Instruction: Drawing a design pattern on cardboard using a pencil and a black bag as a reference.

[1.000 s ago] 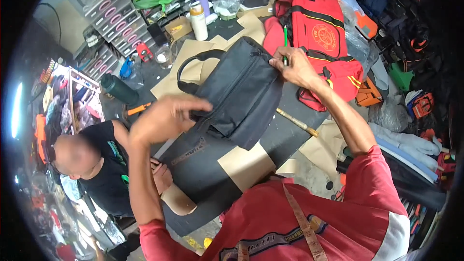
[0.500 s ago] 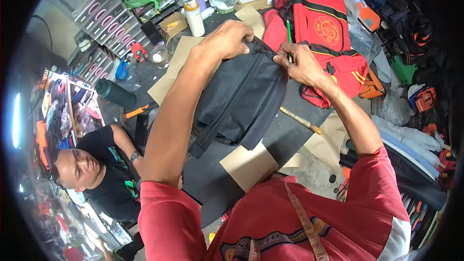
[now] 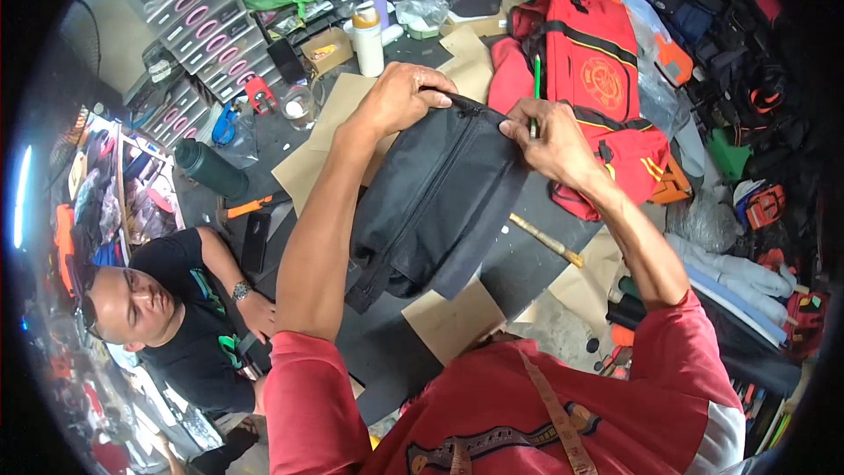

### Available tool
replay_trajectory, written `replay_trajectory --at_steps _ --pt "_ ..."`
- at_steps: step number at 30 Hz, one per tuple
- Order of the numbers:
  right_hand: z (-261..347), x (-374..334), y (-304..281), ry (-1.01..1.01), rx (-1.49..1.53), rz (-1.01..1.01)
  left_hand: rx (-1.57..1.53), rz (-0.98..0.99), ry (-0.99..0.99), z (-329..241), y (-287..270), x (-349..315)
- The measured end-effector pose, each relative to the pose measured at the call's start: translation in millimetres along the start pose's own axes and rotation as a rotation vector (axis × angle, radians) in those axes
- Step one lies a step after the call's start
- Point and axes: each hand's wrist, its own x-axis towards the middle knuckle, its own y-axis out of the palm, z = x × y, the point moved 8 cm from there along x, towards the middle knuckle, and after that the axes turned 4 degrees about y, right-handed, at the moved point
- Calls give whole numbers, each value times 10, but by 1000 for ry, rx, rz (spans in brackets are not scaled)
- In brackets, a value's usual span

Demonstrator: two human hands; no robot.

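A black fabric bag [image 3: 413, 202] with a long zipper is raised at its far end above the dark table. My left hand [image 3: 404, 98] grips its far left corner, thumb on top and fingers curled over the edge. The far right corner is pinched by my right hand [image 3: 552, 139]. A green pencil [image 3: 536, 79] sticks up from between the fingers of that same hand. Both hands are closed, and the bag's underside is hidden.
A brush [image 3: 547, 241] lies right of the bag, near a red bag [image 3: 591, 62]. Brown cardboard pieces [image 3: 455, 321] lie on the table [image 3: 378, 361]. A dark green bottle [image 3: 211, 169], a hammer [image 3: 248, 207] and drawers [image 3: 211, 31] stand left. A co-worker [image 3: 176, 317] sits there.
Both hands and the bag's far end have come slightly nearer to me, with the grips kept. The view has shifted a little, and the co-worker's hand now shows beside my left arm.
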Motion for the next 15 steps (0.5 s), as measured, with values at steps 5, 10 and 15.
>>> replay_trajectory --at_steps 5,10,15 --pt "-129 93 23 30 -53 -45 141 176 0 99 115 267" --pt "-269 105 -26 -7 -58 -99 202 242 73 -69 269 393" --pt "-364 145 -41 32 -53 -107 331 283 176 -199 489 464"
